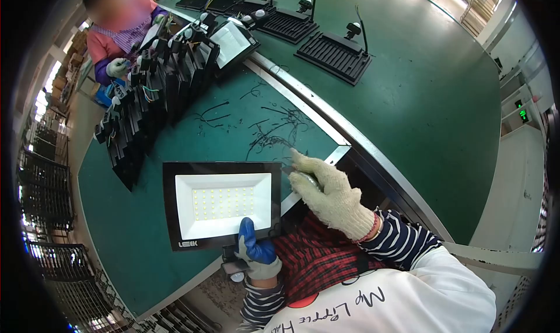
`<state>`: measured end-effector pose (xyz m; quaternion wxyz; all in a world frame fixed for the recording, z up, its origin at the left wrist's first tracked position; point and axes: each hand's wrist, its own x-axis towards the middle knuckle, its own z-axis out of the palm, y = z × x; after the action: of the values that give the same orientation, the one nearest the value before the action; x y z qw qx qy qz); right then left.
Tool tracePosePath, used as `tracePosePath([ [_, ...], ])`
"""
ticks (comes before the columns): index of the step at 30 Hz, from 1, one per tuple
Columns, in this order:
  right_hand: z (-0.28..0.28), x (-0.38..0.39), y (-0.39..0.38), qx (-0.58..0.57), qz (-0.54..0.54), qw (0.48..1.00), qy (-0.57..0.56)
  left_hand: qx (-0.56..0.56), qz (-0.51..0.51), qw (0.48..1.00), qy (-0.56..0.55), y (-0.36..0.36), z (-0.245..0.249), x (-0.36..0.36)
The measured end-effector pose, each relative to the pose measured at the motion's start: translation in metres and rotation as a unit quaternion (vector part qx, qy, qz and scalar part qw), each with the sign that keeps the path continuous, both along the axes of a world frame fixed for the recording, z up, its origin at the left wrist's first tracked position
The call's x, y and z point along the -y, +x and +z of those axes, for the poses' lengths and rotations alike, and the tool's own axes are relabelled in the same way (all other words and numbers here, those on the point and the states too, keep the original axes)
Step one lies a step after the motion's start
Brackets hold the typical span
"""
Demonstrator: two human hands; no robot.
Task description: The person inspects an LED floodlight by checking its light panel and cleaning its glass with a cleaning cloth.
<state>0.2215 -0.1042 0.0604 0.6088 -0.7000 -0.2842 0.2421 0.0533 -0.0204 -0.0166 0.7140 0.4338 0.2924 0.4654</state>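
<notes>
An LED floodlight (223, 239) with a black frame, white reflector and rows of small LEDs faces up toward me over the near table. My left hand (256, 251), in a blue-coated glove, is closed on its lower edge, thumb on the front. A motion sensor with a white dome (236, 277) hangs below that edge beside the hand. At the light's right side is my right hand (333, 197) in a cream knitted glove, its fingers curled round a small silvery thing (310, 181). The glove hides most of that thing, and I cannot tell what it is.
Cut black bits (274, 136) lie scattered on the green table (192, 143). A row of black floodlights (169, 76) stands at its far left, near a person (125, 35) wearing gloves. Past a metal rail (315, 102), more floodlights (335, 56) lie on a green surface (426, 123).
</notes>
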Motion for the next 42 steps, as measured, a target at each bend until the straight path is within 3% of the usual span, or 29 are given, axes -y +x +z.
tracePosePath([
  [2,-0.003,-0.005,0.0,0.025,-0.02,0.999,0.011,-0.038,-0.003,0.996,0.079,-0.007,-0.015,0.001],
  [4,-0.001,-0.006,0.004,0.042,-0.008,0.999,0.004,-0.017,-0.003,0.998,0.058,-0.016,-0.033,-0.001],
  [6,-0.006,-0.009,0.01,0.096,-0.003,0.995,0.025,0.083,0.001,0.992,-0.091,-0.029,-0.051,-0.015],
  [9,-0.004,-0.012,0.017,0.207,0.024,0.977,0.048,0.05,-0.008,0.998,-0.029,-0.049,-0.086,-0.016],
  [12,0.006,-0.015,0.017,0.235,0.03,0.971,0.022,0.062,-0.021,0.996,-0.062,-0.041,-0.067,-0.012],
  [14,0.009,-0.017,0.016,0.195,0.032,0.98,-0.003,0.136,-0.045,0.988,-0.064,-0.045,-0.074,-0.015],
  [16,0.01,-0.02,0.014,0.176,0.038,0.984,0.004,0.035,-0.048,0.995,0.075,-0.052,-0.093,-0.011],
  [17,0.011,-0.025,0.013,0.178,0.043,0.983,0.024,-0.104,-0.038,0.971,0.212,-0.057,-0.106,-0.004],
  [18,0.012,-0.03,0.012,0.178,0.047,0.982,0.043,-0.24,-0.026,0.909,0.34,-0.064,-0.117,0.001],
  [20,0.023,-0.042,0.007,0.175,0.041,0.982,0.061,-0.109,-0.055,0.989,0.083,-0.07,-0.118,0.008],
  [22,0.034,-0.056,-0.001,0.184,0.032,0.98,0.074,0.035,-0.079,0.98,-0.178,-0.073,-0.118,0.009],
  [25,0.055,-0.085,-0.01,0.185,0.008,0.974,0.128,-0.167,-0.122,0.972,0.107,-0.054,-0.054,0.0],
  [26,0.053,-0.097,-0.008,0.264,0.002,0.955,0.138,-0.207,-0.118,0.954,0.18,-0.047,-0.041,-0.004],
  [28,0.078,-0.091,0.005,-0.042,0.097,0.985,0.134,-0.215,-0.079,0.937,0.266,-0.036,-0.034,-0.008],
  [29,0.087,-0.087,0.011,-0.194,0.142,0.962,0.126,-0.191,-0.071,0.958,0.204,-0.034,-0.028,-0.007],
  [30,0.069,-0.089,0.02,-0.162,0.087,0.965,0.185,-0.162,-0.058,0.975,0.14,-0.031,-0.02,-0.005],
  [31,0.073,-0.075,0.03,-0.146,0.059,0.972,0.176,-0.13,-0.04,0.988,0.078,-0.028,-0.012,-0.003],
  [32,0.072,-0.059,0.038,-0.121,0.058,0.986,0.096,-0.072,-0.035,0.996,-0.024,-0.018,0.016,-0.003],
  [35,0.057,-0.018,0.043,-0.029,0.094,0.994,-0.047,0.005,-0.043,0.992,-0.123,-0.011,0.02,-0.008],
  [36,0.046,-0.008,0.038,0.003,0.111,0.991,-0.078,0.02,-0.046,0.992,-0.117,-0.012,0.014,-0.008],
  [37,0.022,-0.006,0.029,0.055,0.09,0.994,0.004,0.038,-0.052,0.99,-0.125,-0.012,0.013,-0.009],
  [42,0.006,-0.009,0.009,0.212,0.045,0.975,-0.046,0.09,-0.058,0.981,-0.163,-0.007,0.008,-0.015],
])
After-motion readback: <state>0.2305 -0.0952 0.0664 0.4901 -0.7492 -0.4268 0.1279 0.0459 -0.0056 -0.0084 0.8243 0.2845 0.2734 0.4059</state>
